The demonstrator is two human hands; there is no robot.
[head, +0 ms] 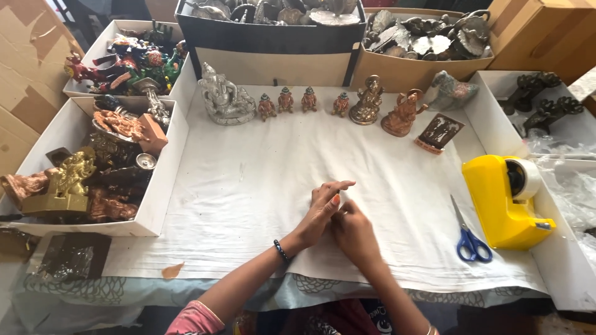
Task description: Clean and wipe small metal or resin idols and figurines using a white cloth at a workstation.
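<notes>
A white cloth [248,186] covers the worktable, with boxes of metal figurines around it. At the centre the left hand [320,211] and right hand [354,232] meet, fingers loosely curled together; whether they pinch anything I cannot tell. A row of small statuettes [301,100] stands upright along twelve o'clock, apparently already set out. Blue-handled scissors [469,232] lie at three o'clock, untouched, long axis running eleven to five, blades toward eleven, beside a yellow tape dispenser [503,201].

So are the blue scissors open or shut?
Shut: the blue scissors lie flat on the white cloth, blades together in one point, beside the yellow tape dispenser.
</notes>
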